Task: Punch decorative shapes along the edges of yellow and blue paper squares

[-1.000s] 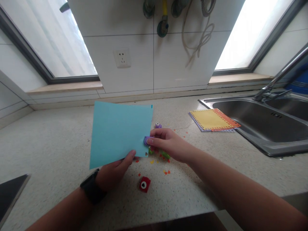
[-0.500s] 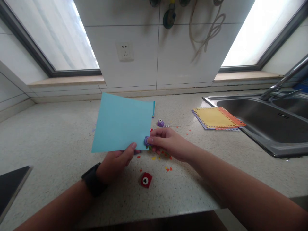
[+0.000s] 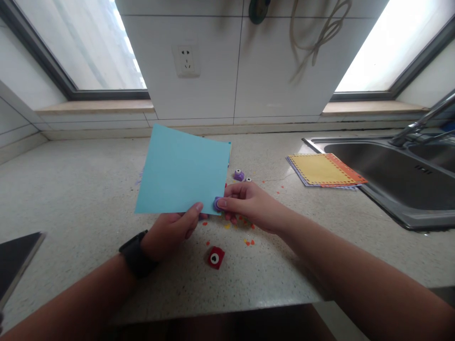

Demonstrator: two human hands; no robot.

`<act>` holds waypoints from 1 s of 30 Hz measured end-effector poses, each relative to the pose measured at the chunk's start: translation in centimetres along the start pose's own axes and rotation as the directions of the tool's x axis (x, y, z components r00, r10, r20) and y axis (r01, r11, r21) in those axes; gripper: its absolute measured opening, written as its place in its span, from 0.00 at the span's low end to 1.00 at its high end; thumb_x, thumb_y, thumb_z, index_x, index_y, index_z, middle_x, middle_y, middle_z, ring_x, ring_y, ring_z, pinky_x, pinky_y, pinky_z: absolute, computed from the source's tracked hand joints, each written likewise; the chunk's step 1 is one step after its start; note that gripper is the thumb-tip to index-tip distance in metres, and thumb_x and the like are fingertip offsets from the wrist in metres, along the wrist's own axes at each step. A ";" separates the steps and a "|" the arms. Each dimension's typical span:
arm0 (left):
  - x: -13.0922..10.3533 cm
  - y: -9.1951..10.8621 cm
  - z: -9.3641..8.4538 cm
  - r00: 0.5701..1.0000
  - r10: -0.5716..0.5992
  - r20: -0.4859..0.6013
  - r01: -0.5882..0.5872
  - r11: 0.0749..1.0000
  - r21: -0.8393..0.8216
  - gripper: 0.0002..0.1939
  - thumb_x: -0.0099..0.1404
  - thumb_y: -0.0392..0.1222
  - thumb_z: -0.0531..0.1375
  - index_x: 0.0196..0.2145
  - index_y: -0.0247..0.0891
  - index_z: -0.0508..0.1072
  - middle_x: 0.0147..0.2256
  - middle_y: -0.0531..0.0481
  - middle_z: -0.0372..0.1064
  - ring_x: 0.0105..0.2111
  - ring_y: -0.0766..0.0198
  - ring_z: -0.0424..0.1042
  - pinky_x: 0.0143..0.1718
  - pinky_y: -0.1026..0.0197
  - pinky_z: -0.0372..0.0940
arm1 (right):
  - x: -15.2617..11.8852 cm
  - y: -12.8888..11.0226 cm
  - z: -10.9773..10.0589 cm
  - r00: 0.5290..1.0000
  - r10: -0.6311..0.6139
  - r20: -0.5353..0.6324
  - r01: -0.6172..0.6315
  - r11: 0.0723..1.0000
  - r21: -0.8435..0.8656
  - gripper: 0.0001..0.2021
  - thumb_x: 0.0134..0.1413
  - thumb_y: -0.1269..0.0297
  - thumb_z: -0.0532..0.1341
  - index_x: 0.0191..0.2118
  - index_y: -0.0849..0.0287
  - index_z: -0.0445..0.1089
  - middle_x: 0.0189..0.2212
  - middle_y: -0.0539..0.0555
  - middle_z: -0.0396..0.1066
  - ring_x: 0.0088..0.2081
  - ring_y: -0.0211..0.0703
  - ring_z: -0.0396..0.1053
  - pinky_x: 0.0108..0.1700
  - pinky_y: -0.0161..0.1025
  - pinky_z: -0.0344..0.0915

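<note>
Blue sheet (image 3: pixel 185 170) up off the counter (image 3: pixel 88 189), tilted, in front of the person. Left hand (image 3: pixel 179 227) grips its near edge, thumb on top, other fingers mostly hidden underneath. Right hand (image 3: pixel 249 201) pinches a small purple paper punch (image 3: pixel 217 203) at the sheet's near right corner, thumb on its top; grip under it partly hidden. Whether the button is pressed down: too small to say.

Step in hand, my judgement: seat the punch squarely over the edge, paper fully in the slot, then squeeze straight down with the thumb, lower fingers bracing. Left grip close to the corner is sensible, stops the paper flexing. A skewed punch or slack paper could give a ragged cut or a crease.

Surface: pale speckled counter. Red punch (image 3: pixel 214 258) nearer the person, another purple punch (image 3: pixel 239 175) beyond the right hand, orange and yellow paper scraps (image 3: pixel 250 242) scattered between. Stack of coloured sheets (image 3: pixel 323 169), yellow and orange on top, beside the sink (image 3: pixel 384 175); metal faucet (image 3: pixel 415 128) behind. Dark panel at far left, unclear what.

Room: white tiled wall (image 3: pixel 206 94), socket (image 3: pixel 186 60), looped cord (image 3: pixel 329 33), bright window either side.
</note>
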State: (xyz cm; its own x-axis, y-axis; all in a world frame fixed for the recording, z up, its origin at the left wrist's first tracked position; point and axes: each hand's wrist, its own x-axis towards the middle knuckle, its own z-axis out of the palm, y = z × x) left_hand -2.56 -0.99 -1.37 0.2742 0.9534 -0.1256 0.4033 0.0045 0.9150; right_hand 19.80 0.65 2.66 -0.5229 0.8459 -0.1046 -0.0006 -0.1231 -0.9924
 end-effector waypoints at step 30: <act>0.0 1.1 0.1 0.999 -0.053 -0.011 0.053 0.997 0.053 0.30 0.67 0.61 0.49 0.12 0.47 0.52 0.14 0.57 0.51 0.21 0.62 0.58 0.44 0.52 0.64 | 0.2 0.3 -0.1 1.000 -0.020 -0.016 0.019 0.998 -0.054 0.20 0.51 0.49 0.72 0.26 0.59 0.68 0.20 0.49 0.69 0.24 0.35 0.66 0.26 0.35 0.59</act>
State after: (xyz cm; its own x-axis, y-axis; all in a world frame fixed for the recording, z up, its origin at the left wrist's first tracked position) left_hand -2.04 -1.04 -0.37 0.2427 0.9552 -0.1694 0.4631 0.0394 0.8855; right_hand 19.77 0.78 2.32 -0.5087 0.8566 -0.0858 0.0358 -0.0786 -0.9963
